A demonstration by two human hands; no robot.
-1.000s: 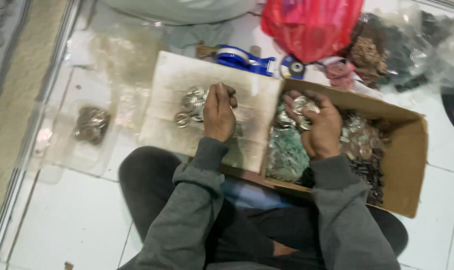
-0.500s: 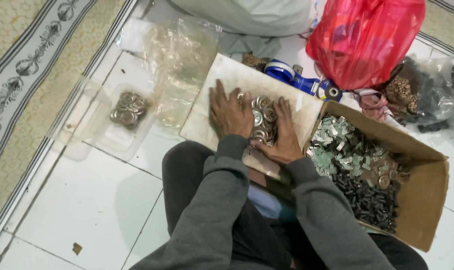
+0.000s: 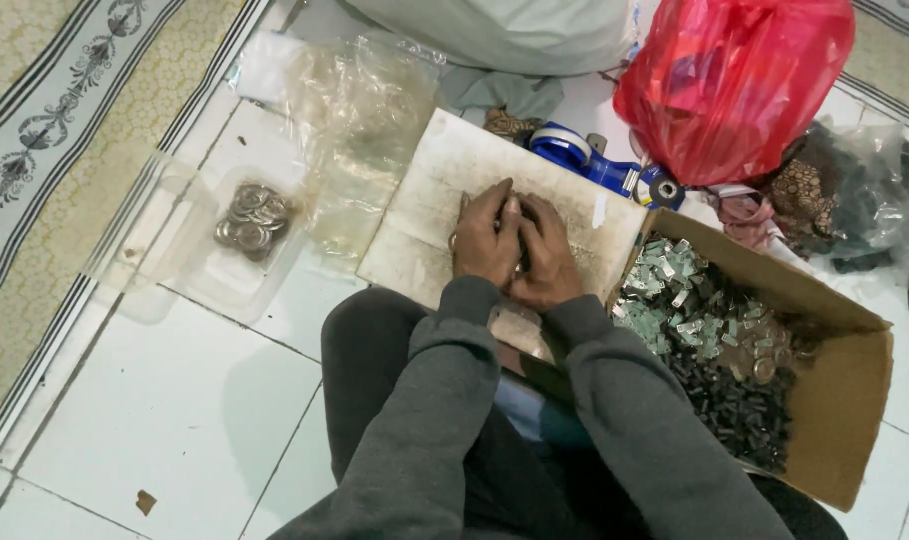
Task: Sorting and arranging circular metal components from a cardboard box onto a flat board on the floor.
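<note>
Floor point(image 3: 175, 400) of white tiles fills most of view; patterned rug point(image 3: 65, 130) runs along the left edge, cut off by frame. Red plastic bag point(image 3: 735, 80) sits top right, contents hidden; pale sack point(image 3: 495, 30) at top is cut off, only its lower part shows. Cardboard box point(image 3: 855, 400) lies open at right w/ a heap of small pale green-silver pieces point(image 3: 695, 310) above a heap of small dark pieces point(image 3: 735, 410); too small to say what they are. Box flap point(image 3: 445, 200), whitish and stained, spreads flat in the centre. Person's grey sleeves point(image 3: 455, 400) and dark-clad legs take up the bottom, covering part of the box's near corner.

Clear plastic bags point(image 3: 365, 110) lie crumpled top centre, edges hard to trace vs tiles. Clear plastic tub point(image 3: 165, 250) stands left of flap w/ a small pile of round metal discs point(image 3: 253, 218) inside. Dark bag point(image 3: 875, 190) at far right is blurred. Blue tape dispenser point(image 3: 595, 160) lies just beyond the flap.

Left hand point(image 3: 487, 240) and right hand point(image 3: 547, 250) press together, curled palms down on the flap, touching each other. Whatever they cover is nearly all hidden; only a sliver of metal point(image 3: 456, 240) peeps out beside the left hand, so can't tell whether they grip it or just cup it.
</note>
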